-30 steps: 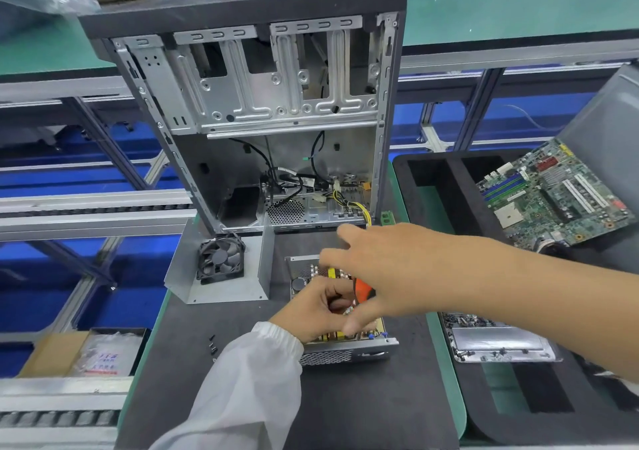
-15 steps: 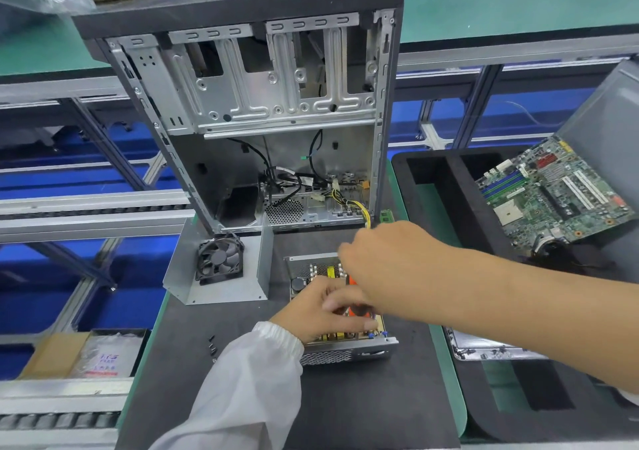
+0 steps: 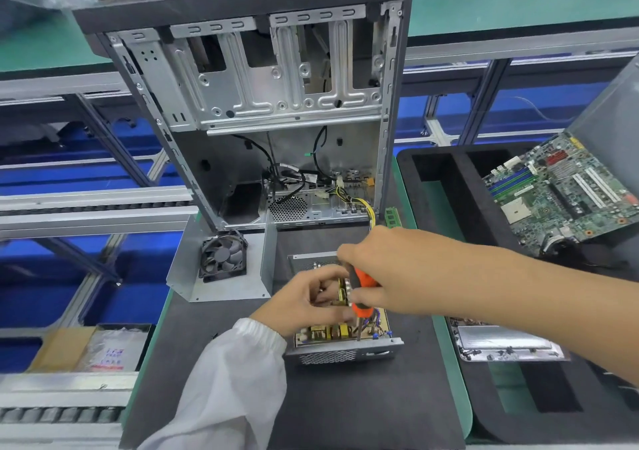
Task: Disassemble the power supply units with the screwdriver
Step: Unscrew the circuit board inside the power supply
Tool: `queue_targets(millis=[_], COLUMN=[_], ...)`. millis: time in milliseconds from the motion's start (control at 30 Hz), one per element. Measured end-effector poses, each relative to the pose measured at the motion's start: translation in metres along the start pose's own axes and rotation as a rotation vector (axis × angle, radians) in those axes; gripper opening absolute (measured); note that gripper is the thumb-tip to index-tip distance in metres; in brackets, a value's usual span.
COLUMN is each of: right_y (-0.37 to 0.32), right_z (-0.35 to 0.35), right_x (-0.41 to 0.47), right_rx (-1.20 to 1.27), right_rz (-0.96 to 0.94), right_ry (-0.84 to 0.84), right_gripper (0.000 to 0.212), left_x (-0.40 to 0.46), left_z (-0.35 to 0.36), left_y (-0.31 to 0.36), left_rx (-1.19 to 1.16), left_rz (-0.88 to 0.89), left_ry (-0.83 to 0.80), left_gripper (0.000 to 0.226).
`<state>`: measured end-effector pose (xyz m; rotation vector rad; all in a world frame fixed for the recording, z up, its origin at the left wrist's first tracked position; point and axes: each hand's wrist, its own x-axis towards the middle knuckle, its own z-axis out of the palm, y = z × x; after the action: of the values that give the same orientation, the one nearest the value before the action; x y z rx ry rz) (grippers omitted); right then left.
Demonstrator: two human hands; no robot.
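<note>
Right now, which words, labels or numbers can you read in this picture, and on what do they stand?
None can be read for certain.
Plastic bag in the cardboard box: blue and red print, too blurred.
Motherboard: markings too small.
Power supply: no legible label.

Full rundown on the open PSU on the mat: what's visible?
The power supply unit lies flat on the dark mat in front of the PC case, lid off. Grey metal housing, perforated vent grille on the near wall; circuit board with yellow components and small wires exposed. The left hand rests on the board. The right hand grips an orange-handled screwdriver, shaft pointing down into the near right part.
</note>
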<state>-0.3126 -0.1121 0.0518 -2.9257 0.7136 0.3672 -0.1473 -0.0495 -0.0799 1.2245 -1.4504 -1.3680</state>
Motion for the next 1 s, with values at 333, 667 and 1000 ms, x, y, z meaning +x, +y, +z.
queue_targets(millis=[333,667,1000], right_y=[0.040,0.080,0.089], right_z=[-0.026,0.011,0.022], right_x=[0.002,0.019,0.016], right_rx=[0.457,1.123,1.192], right_rz=[0.133,0.354,0.388], right_ry=[0.144,0.241,0.295], right_gripper=[0.023,0.025,0.026], left_x=[-0.006,-0.016,-0.016], left_z=[-0.017,-0.028,-0.030], left_y=[-0.012,-0.020,-0.019], left_rx=[-0.079,-0.215,-0.467], left_rz=[-0.238,-0.393,-0.309], left_ry=[0.302,0.380,0.307], left_gripper=[0.031,0.062,0.034])
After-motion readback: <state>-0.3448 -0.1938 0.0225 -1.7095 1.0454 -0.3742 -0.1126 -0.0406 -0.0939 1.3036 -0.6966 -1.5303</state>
